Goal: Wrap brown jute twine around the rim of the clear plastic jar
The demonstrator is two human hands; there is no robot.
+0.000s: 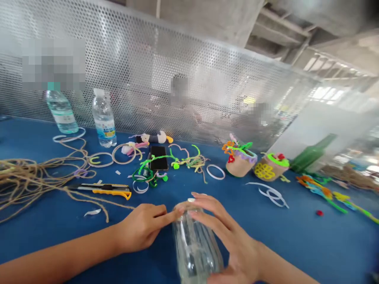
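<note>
A clear ribbed glass jar or bottle (195, 246) leans toward the bottom centre, a tan band around its far end. My left hand (145, 227) comes from the left, its index finger stretched onto that far end and its other fingers curled. On the right side, my right hand (233, 240) is wrapped round the glass, fingertips at the far end and thumb low near the frame's bottom. Left of centre lie an orange utility knife (111, 191) and a large tangle of twine (32, 183). A dark phone (159, 157) lies beyond, with green pipe cleaners across it.
Two water bottles (62, 112) (104, 122) stand at the back left before a perforated metal screen (127, 63). Two decorated pots (240, 162) (271, 167) stand back right, near a green glass bottle (314, 154). White strips (272, 195) and colourful pipe cleaners (325, 193) lie on the right.
</note>
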